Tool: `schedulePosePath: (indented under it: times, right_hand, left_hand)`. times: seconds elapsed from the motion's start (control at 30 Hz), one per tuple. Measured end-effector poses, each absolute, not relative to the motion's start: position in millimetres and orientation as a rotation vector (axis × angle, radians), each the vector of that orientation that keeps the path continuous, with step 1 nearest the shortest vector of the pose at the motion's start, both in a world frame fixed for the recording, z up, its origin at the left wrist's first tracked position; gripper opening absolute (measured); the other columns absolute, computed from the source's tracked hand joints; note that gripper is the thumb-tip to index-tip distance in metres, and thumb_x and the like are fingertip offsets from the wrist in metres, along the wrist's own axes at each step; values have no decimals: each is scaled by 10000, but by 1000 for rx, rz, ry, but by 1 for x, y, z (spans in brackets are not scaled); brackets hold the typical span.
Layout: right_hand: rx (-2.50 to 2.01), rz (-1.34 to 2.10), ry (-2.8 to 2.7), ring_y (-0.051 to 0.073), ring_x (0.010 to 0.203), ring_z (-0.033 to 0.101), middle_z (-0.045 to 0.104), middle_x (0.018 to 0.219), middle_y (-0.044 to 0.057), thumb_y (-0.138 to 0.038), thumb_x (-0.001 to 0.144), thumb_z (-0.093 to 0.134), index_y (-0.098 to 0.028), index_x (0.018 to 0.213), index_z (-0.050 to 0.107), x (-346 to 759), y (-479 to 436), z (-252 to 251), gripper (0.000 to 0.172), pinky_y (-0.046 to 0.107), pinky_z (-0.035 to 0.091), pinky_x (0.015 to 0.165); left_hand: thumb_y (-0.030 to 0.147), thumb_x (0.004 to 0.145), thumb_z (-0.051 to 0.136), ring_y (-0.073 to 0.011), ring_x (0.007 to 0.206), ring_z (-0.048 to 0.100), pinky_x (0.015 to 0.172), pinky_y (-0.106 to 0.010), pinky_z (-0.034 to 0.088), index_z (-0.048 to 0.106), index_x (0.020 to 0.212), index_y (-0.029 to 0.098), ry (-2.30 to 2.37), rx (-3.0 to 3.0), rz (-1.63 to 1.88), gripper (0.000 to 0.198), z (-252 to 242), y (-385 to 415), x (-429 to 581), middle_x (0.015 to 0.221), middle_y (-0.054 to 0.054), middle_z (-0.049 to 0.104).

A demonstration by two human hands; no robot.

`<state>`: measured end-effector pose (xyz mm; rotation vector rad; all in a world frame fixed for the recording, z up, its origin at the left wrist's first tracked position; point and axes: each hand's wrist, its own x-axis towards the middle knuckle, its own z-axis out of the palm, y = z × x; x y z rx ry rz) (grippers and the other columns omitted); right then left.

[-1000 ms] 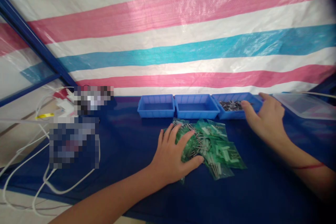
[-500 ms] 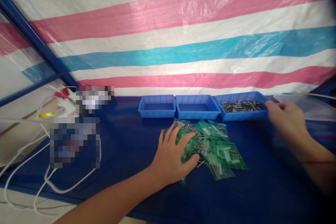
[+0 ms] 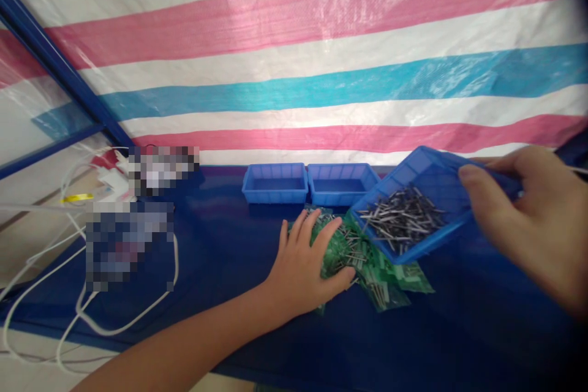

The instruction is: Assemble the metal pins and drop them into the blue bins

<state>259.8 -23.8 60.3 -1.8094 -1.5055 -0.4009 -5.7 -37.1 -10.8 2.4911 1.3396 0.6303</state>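
Note:
My right hand [image 3: 528,208] grips the right end of a blue plastic bin [image 3: 436,165], thumb over its rim. The bin is lifted and tilted, its lower end to the left, above the green bags. Loose metal pins that look like rivets or nails [image 3: 404,217] have gathered at that low end. My left hand [image 3: 303,269] lies open on the pile, fingers spread. Under and beside it are green-tinted plastic bags [image 3: 413,278] holding pins and pale plugs. More loose pins [image 3: 354,248] show right of my fingers. The bin hides part of the bags.
Two more blue bins, a left one [image 3: 275,198] and a middle one [image 3: 337,198], stand along the back of the dark blue table [image 3: 220,245]. White cables [image 3: 105,335] and blurred-out items lie at left. A striped plastic sheet [image 3: 294,98] hangs behind.
My right hand has raised the bin of pins from the back row, brought it nearer and tipped it leftward over the bags. My left hand stays almost in place.

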Motion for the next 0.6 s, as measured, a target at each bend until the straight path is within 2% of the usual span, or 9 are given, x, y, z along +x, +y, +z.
schedulePosePath:
  times: [0.07,0.13,0.3,0.47,0.6]
  right_hand:
    - [-1820,-452,-1560,195,506,518,589,631,44,-434,830,527,-191,889,581,239,-26,65,256,297,337,505]
    - [-1770,-550,-1642,218,544,565,639,693,70,-418,849,501,-184,908,572,224,-28,68,252,303,339,500]
    - [-1490,-770,-1879,267,788,653,688,859,101,-336,881,471,-176,831,541,199,-34,74,182,320,415,581]
    - [-1243,-879,-2059,244,947,638,694,983,65,-252,849,533,-188,808,541,181,-37,83,77,317,464,689]
    - [-1159,-897,-2142,249,1003,612,676,1050,70,-226,841,530,-201,793,542,173,-40,86,56,337,473,695]
  left_hand:
    - [587,782,564,-356,1401,204,1080,-666,170,288,1438,272,1308,2504,650,778,-9,-36,-4,1510,-130,281]
    - [624,766,560,-355,1407,192,1088,-649,181,268,1450,264,1272,2529,675,827,-9,-35,-1,1521,-129,260]
    - [647,757,558,-335,1420,165,1119,-583,198,272,1453,238,1180,2619,721,856,-11,-30,8,1537,-125,226]
    - [583,807,539,-336,1420,167,1114,-575,218,274,1445,230,1141,2649,766,776,-14,-29,9,1538,-144,206]
    - [503,834,537,-348,1405,200,1098,-566,257,260,1441,232,1141,2644,849,721,-18,-30,7,1519,-173,205]
